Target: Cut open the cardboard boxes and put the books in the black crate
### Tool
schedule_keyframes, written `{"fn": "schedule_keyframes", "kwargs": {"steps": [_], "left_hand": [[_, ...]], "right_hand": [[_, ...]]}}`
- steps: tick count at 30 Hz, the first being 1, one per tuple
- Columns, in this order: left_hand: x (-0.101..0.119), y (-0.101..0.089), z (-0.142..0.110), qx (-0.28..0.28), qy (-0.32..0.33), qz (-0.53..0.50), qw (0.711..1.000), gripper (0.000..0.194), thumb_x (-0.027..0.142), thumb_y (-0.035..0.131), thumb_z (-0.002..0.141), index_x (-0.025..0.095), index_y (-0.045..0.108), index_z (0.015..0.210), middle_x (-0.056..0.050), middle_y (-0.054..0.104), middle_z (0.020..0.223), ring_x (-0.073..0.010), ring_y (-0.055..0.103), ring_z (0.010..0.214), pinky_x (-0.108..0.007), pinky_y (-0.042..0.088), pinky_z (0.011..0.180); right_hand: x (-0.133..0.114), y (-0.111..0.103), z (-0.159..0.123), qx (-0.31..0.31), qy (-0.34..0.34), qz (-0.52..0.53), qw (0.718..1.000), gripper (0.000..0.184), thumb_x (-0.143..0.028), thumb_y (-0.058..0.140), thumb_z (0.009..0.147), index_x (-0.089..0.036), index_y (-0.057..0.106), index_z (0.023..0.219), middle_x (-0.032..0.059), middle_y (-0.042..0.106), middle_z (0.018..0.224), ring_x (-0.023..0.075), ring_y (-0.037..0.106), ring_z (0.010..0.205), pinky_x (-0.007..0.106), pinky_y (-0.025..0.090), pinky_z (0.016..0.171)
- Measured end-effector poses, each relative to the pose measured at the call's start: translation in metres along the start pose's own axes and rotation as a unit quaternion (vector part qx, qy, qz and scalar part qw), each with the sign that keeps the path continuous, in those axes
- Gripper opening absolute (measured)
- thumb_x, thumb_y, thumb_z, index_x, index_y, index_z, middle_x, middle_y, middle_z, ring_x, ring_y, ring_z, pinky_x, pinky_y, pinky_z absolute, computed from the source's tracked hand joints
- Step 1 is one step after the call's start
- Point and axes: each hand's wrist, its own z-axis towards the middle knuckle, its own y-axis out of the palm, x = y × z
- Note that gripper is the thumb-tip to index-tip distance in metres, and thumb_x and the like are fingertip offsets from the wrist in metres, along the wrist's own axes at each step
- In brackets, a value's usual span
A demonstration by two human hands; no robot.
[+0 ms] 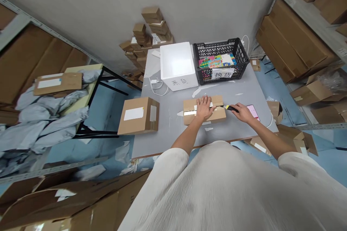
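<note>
A brown cardboard box [218, 116] with tape along its middle lies on the grey table in front of me. My left hand [204, 109] rests flat on its top, fingers spread. In my right hand [242, 112] is a black and yellow utility knife [229, 107], gripped by its handle. The knife's tip meets the right end of the box along the taped seam. Just past my right hand lies a phone [253, 112] with a lit pink screen.
A white foam box [180, 83] and a black crate [201, 78] holding colourful booklets stand at the table's back. A larger carton [135, 124] sits at the left edge. Stacked small boxes [141, 43] stand behind. Grey parcels [59, 122] fill a side table. Loaded shelves flank both sides.
</note>
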Motion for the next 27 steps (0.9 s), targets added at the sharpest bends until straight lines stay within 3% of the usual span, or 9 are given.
{"fn": "schedule_keyframes", "kwargs": {"steps": [10, 17, 22, 27], "left_hand": [[-0.002, 0.0, 0.0, -0.006, 0.001, 0.01, 1.0, 0.079, 0.059, 0.045, 0.109, 0.023, 0.032, 0.178, -0.017, 0.033, 0.186, -0.0362, 0.021, 0.175, -0.063, 0.008, 0.142], [0.0, -0.002, -0.001, -0.014, -0.01, 0.023, 1.0, 0.079, 0.062, 0.043, 0.11, 0.027, 0.029, 0.179, -0.013, 0.035, 0.185, -0.0345, 0.022, 0.175, -0.062, 0.007, 0.142], [0.001, -0.001, -0.002, -0.009, -0.014, 0.013, 1.0, 0.08, 0.061, 0.046, 0.109, 0.025, 0.03, 0.179, -0.013, 0.034, 0.185, -0.0338, 0.02, 0.176, -0.059, 0.005, 0.143], [0.004, -0.005, -0.001, -0.01, -0.02, -0.016, 1.0, 0.08, 0.054, 0.052, 0.105, 0.022, 0.033, 0.176, -0.014, 0.032, 0.186, -0.0334, 0.019, 0.176, -0.059, 0.005, 0.144]], "right_hand": [[0.011, -0.003, -0.003, 0.012, -0.003, -0.023, 1.0, 0.056, -0.049, 0.041, 0.114, -0.025, 0.067, 0.157, 0.0193, 0.071, 0.135, 0.0386, 0.065, 0.118, 0.048, 0.05, 0.1], [0.023, -0.009, 0.016, 0.012, -0.036, 0.006, 0.999, 0.052, -0.048, 0.046, 0.112, -0.027, 0.068, 0.155, 0.0182, 0.072, 0.137, 0.0396, 0.062, 0.126, 0.05, 0.047, 0.105], [0.057, -0.01, 0.026, 0.101, 0.086, 0.062, 0.989, 0.053, -0.046, 0.049, 0.109, -0.023, 0.065, 0.154, 0.0194, 0.07, 0.139, 0.0391, 0.062, 0.13, 0.051, 0.051, 0.11], [0.07, 0.016, 0.027, 0.051, 0.225, 0.05, 0.972, 0.05, -0.038, 0.058, 0.099, -0.021, 0.072, 0.144, 0.0191, 0.071, 0.138, 0.0367, 0.07, 0.119, 0.046, 0.057, 0.1]]}}
